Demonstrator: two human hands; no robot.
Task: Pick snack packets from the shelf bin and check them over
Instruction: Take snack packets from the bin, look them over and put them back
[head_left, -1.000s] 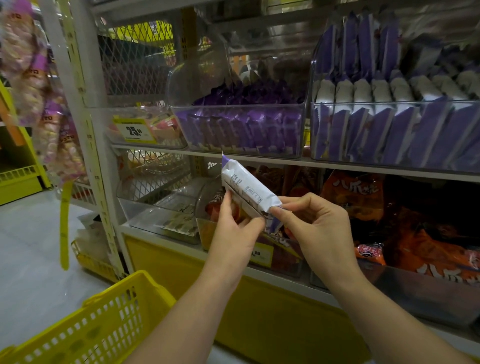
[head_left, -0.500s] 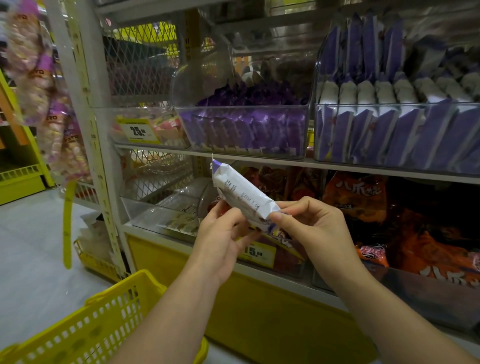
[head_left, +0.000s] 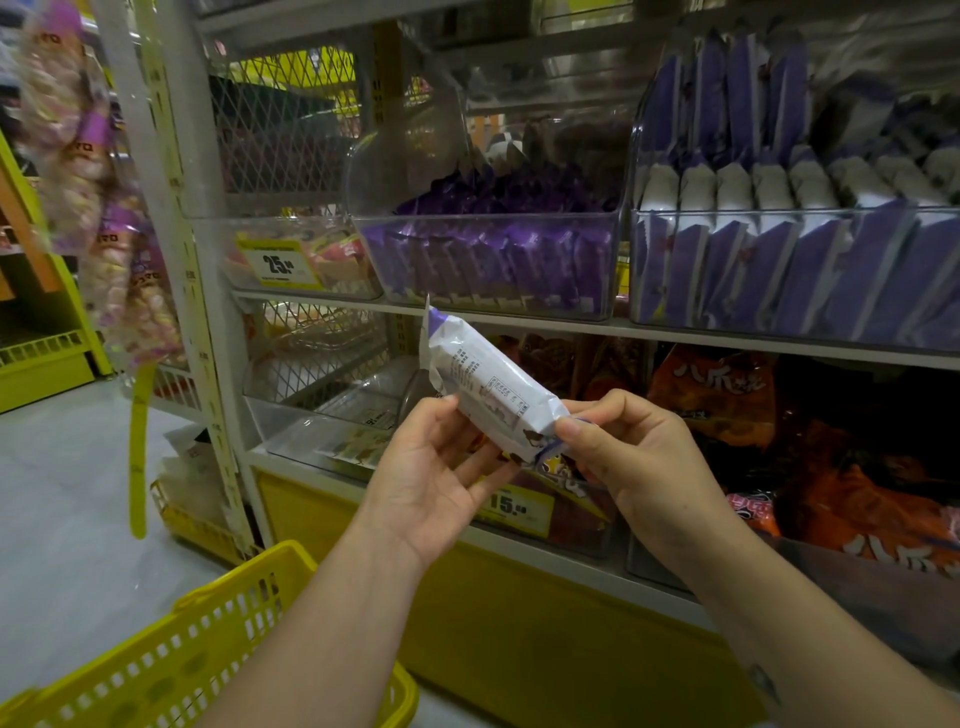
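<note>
A snack packet (head_left: 488, 389) held up in two hands before the shelf.
A yellow basket (head_left: 156, 670) sits at 7 o'clock in the view. The left hand (head_left: 431, 478), palm up, grips the packet's middle, thumb on its near edge and curled fingers (head_left: 478, 470) beneath. The packet slants, purple top end toward 10 o'clock. The right hand (head_left: 639, 457) pinches its 4 o'clock end between thumb and forefinger. A clear shelf bin (head_left: 493, 306) of purple packets stands at 12 o'clock from it; orange bags (head_left: 727, 395) lie at 3 o'clock.
</note>
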